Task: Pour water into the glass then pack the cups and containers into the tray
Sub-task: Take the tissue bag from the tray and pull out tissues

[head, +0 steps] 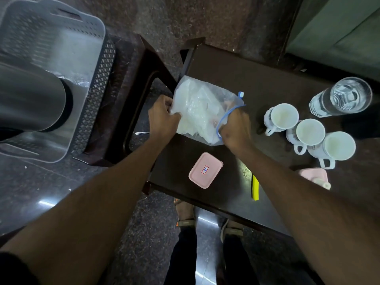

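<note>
left hand (163, 118) and right hand (234, 125) both gripping a clear zip bag (202, 112) on the dark counter (236, 66), three white cups (310, 132) beside a water-filled glass (342, 97), grey tray (55, 64) at left

The room is dim, with a cool, greyish cast. Light falls from overhead: it throws bright streaks of glare on the polished floor (207, 221) and glints in the water glass (342, 97). The dark table (267, 83) swallows most detail, and the white cups (310, 132) and clear plastic bag (201, 108) stand out pale against it. The wide lens bends everything toward the edges; the forearms swell at the bottom corners. The steel jug (30, 99) at the left edge looks soft and smeared, and the grey tray (51, 27) is slightly blurred.
</note>
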Demonstrator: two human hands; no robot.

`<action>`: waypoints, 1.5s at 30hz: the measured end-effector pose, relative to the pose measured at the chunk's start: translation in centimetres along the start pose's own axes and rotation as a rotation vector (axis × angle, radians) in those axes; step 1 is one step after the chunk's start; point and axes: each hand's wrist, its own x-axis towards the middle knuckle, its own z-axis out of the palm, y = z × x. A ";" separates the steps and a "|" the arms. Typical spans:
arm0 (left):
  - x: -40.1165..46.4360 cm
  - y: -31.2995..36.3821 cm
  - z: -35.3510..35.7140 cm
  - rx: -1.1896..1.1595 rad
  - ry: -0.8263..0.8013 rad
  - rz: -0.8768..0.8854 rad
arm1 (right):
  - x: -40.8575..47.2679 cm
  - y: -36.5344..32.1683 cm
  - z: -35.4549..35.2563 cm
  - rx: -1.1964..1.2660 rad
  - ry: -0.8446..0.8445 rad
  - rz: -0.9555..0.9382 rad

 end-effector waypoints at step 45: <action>-6.2 18.1 5.3 -0.057 -0.693 0.409 | -5.5 9.2 -17.8 0.734 0.174 0.052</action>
